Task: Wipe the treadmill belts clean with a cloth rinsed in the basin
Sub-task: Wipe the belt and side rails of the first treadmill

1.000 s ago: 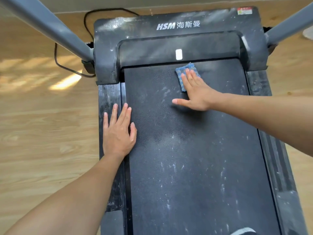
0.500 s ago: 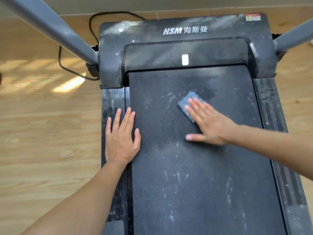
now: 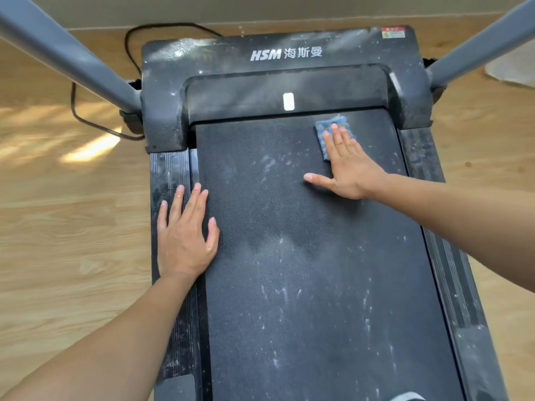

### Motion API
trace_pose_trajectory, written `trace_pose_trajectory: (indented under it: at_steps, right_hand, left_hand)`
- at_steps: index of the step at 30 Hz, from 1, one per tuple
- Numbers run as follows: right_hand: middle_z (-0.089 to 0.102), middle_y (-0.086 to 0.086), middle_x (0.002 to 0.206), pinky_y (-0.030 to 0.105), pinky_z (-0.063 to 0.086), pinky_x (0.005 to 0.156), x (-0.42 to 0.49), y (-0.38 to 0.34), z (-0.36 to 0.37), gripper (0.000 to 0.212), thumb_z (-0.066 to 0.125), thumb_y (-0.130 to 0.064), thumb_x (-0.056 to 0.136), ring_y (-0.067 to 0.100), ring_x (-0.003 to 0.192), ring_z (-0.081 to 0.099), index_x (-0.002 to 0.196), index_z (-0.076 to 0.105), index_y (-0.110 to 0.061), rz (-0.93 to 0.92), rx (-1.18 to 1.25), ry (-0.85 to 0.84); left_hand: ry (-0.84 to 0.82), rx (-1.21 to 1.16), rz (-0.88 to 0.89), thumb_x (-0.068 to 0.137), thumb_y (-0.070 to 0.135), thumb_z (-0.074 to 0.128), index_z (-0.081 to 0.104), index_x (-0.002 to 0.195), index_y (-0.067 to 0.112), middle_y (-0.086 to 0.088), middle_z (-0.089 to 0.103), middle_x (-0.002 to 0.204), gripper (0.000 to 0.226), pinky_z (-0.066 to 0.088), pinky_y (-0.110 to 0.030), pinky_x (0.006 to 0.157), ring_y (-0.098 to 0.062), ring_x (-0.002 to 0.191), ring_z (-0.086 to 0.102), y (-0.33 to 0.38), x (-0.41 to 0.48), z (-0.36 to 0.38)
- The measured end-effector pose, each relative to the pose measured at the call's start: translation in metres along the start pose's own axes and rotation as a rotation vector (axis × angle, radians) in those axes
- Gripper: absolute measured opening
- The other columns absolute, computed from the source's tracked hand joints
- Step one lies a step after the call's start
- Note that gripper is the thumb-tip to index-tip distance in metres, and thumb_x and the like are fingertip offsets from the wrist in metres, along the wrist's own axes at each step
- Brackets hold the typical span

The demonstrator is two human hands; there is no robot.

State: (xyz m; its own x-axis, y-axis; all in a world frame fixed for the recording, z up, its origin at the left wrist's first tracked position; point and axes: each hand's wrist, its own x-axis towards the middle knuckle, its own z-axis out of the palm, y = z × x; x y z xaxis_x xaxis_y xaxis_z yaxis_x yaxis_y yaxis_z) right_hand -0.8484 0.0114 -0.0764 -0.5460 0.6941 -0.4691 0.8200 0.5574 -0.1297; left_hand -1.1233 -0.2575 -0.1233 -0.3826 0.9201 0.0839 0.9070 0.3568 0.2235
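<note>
The black treadmill belt [image 3: 304, 270] runs down the middle of the view, streaked with white dust. A small blue cloth [image 3: 325, 130] lies at the belt's far right end, just below the motor cover. My right hand [image 3: 347, 166] presses flat on the cloth with straight fingers and the thumb spread to the left. My left hand [image 3: 185, 235] rests flat with straight fingers, across the left side rail [image 3: 169, 172] and the belt's left edge.
The dusty grey motor cover [image 3: 289, 79] carries the HSM logo. Two grey uprights [image 3: 69, 53] [image 3: 480, 44] slope up at both sides. A black power cable [image 3: 86, 120] loops over the wooden floor at the left. A white object [image 3: 515, 68] sits far right.
My right hand has slid the cloth from mid-belt back up to the belt's far right end near the motor cover. My left hand has stayed flat in place.
</note>
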Motion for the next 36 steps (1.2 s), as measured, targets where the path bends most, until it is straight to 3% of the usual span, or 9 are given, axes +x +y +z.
trace_pose_trajectory:
  at_steps: [6, 11, 15, 19, 23, 28, 33, 36]
  right_hand:
    - [-0.044, 0.018, 0.159, 0.044, -0.013, 0.129, -0.138, -0.002, 0.05, 0.136, 0.027, -0.1, 0.078, 0.03, 0.149, -0.041, 0.155, -0.031, -0.004, -0.285, -0.225, -0.344]
    - [-0.032, 0.016, 0.165, 0.044, -0.007, 0.13, -0.143, 0.019, 0.055, 0.124, 0.021, -0.098, 0.083, 0.027, 0.153, -0.034, 0.158, -0.025, -0.011, -0.402, -0.229, -0.286]
    - [-0.032, 0.013, 0.167, 0.043, -0.004, 0.131, -0.101, 0.011, 0.04, 0.126, 0.015, -0.099, 0.081, 0.025, 0.154, -0.032, 0.16, -0.024, -0.01, -0.304, -0.168, -0.225]
    - [-0.022, 0.019, 0.17, 0.044, -0.007, 0.13, -0.002, 0.003, -0.017, 0.133, 0.028, -0.098, 0.08, 0.03, 0.157, -0.023, 0.162, -0.015, -0.002, -0.149, -0.062, -0.112]
    - [-0.021, 0.021, 0.17, 0.046, -0.004, 0.13, 0.033, 0.005, -0.026, 0.135, 0.032, -0.096, 0.08, 0.032, 0.158, -0.021, 0.162, -0.016, -0.001, -0.1, -0.078, -0.062]
    - [-0.024, 0.015, 0.17, 0.045, -0.003, 0.131, -0.018, 0.02, -0.011, 0.127, 0.027, -0.095, 0.083, 0.025, 0.158, -0.024, 0.163, -0.016, -0.005, -0.089, 0.004, -0.082]
    - [-0.039, 0.017, 0.163, 0.04, -0.021, 0.124, -0.158, 0.024, 0.064, 0.128, 0.02, -0.098, 0.084, 0.027, 0.15, -0.04, 0.157, -0.029, -0.005, -0.14, -0.077, -0.238]
    - [-0.046, 0.012, 0.159, 0.041, -0.02, 0.126, -0.175, 0.025, 0.073, 0.122, 0.015, -0.096, 0.085, 0.022, 0.147, -0.046, 0.154, -0.035, -0.009, -0.123, -0.055, -0.306]
  left_hand:
    - [-0.027, 0.015, 0.0, 0.103, 0.039, 0.041, 0.04, 0.163, 0.02, 0.004, 0.031, 0.174, 0.063, 0.017, -0.055, 0.131, -0.023, 0.164, 0.018, 0.0, -0.001, -0.001]
    - [-0.074, 0.139, 0.081, 0.107, 0.037, 0.028, 0.025, 0.169, 0.026, 0.01, 0.014, 0.178, 0.063, 0.013, -0.06, 0.131, -0.023, 0.166, 0.01, 0.007, -0.003, 0.0]
    - [-0.07, 0.131, 0.068, 0.107, 0.035, 0.031, 0.029, 0.168, 0.026, 0.01, 0.018, 0.177, 0.062, 0.013, -0.057, 0.131, -0.021, 0.165, 0.012, 0.006, -0.003, -0.001]
    - [-0.047, 0.098, 0.064, 0.106, 0.035, 0.034, 0.033, 0.167, 0.027, 0.011, 0.022, 0.176, 0.061, 0.015, -0.056, 0.131, -0.019, 0.165, 0.014, 0.007, -0.002, -0.001]
    - [-0.041, 0.083, 0.057, 0.105, 0.035, 0.035, 0.036, 0.165, 0.027, 0.01, 0.025, 0.175, 0.061, 0.016, -0.056, 0.131, -0.019, 0.165, 0.016, 0.007, -0.002, -0.002]
    - [-0.037, 0.074, 0.064, 0.105, 0.034, 0.036, 0.038, 0.165, 0.025, 0.009, 0.027, 0.175, 0.061, 0.017, -0.056, 0.13, -0.02, 0.164, 0.017, 0.007, -0.002, -0.003]
    - [-0.033, 0.059, 0.066, 0.105, 0.034, 0.036, 0.038, 0.165, 0.024, 0.007, 0.028, 0.174, 0.061, 0.017, -0.056, 0.13, -0.022, 0.164, 0.018, 0.007, -0.002, -0.002]
    - [-0.029, 0.043, 0.064, 0.105, 0.034, 0.036, 0.039, 0.164, 0.024, 0.007, 0.028, 0.174, 0.061, 0.016, -0.056, 0.13, -0.022, 0.164, 0.019, 0.008, -0.003, -0.003]
